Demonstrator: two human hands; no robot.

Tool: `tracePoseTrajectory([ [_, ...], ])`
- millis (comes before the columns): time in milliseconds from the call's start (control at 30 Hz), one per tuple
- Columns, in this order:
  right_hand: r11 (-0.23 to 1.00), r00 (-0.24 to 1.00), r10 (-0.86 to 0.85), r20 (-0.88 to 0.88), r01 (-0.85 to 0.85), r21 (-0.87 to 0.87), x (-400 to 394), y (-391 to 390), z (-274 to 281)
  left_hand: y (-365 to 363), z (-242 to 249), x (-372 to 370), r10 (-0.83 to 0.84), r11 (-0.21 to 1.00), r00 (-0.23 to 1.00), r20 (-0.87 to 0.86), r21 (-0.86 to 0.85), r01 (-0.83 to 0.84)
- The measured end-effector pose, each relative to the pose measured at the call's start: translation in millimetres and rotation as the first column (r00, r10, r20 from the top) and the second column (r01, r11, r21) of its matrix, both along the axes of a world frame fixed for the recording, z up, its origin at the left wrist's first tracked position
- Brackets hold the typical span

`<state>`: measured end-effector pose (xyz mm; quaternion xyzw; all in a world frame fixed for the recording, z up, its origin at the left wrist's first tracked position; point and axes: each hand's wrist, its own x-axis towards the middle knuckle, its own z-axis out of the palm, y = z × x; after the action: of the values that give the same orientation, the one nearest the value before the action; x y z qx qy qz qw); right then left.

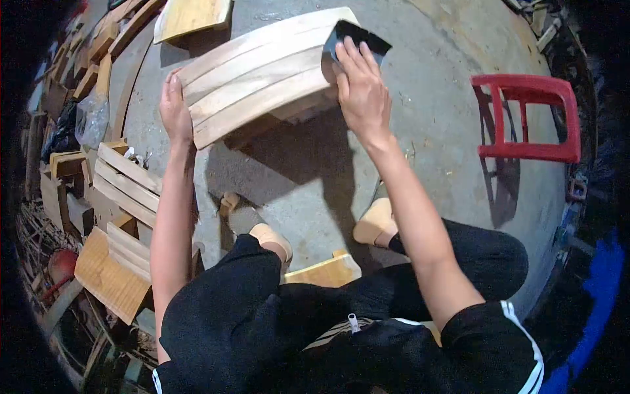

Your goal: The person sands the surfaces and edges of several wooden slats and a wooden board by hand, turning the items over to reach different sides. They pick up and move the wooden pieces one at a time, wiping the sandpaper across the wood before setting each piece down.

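Observation:
A curved panel of pale wooden slats [262,72] is held up and tilted above the concrete floor. My left hand [174,111] grips its left end, fingertips over the top edge and the rest of the fingers hidden. At the right end, my right hand [362,95] presses a dark, bent sheet of sandpaper [376,42] against the wood. The sheet curls up beyond my fingertips, and its grit is too fine to make out.
A red plastic stool [569,118] lies at the right. Yellowish wooden pieces [193,16] stand at the top, with more slatted pieces [128,187] and a curved board [111,276] at the left. Beneath me shows a wooden seat edge [325,272]. A clear plastic bag [92,121] lies near stacked wood.

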<state>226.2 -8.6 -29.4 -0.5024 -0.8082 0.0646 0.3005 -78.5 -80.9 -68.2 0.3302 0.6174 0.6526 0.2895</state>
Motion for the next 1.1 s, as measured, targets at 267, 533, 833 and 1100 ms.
tracePoseTrajectory([
  [267, 0.834, 0.916, -0.258, -0.306, 0.052, -0.549, 23.7, 80.3, 27.9, -9.5, 15.2, 12.1, -0.056, 0.998, 0.997, 0.047, -0.031, 0.058],
  [533, 0.513, 0.488, -0.634, -0.600, -0.315, -0.799, 48.0, 93.0, -71.2, -65.4, -38.9, 13.8, -0.126, 0.961, 0.585, 0.801, -0.048, 0.272],
  [833, 0.710, 0.492, -0.614, -0.617, 0.002, -0.705, 77.6, 39.4, -117.5, -77.3, -111.2, -41.6, -0.421, 0.822, 0.482, 0.768, 0.099, 0.561],
  [1100, 0.668, -0.047, -0.720, -0.692, 0.222, -0.710, 173.1, -53.4, -96.0, 45.7, -104.5, 61.4, -0.488, 0.680, 0.526, 0.697, -0.075, 0.729],
])
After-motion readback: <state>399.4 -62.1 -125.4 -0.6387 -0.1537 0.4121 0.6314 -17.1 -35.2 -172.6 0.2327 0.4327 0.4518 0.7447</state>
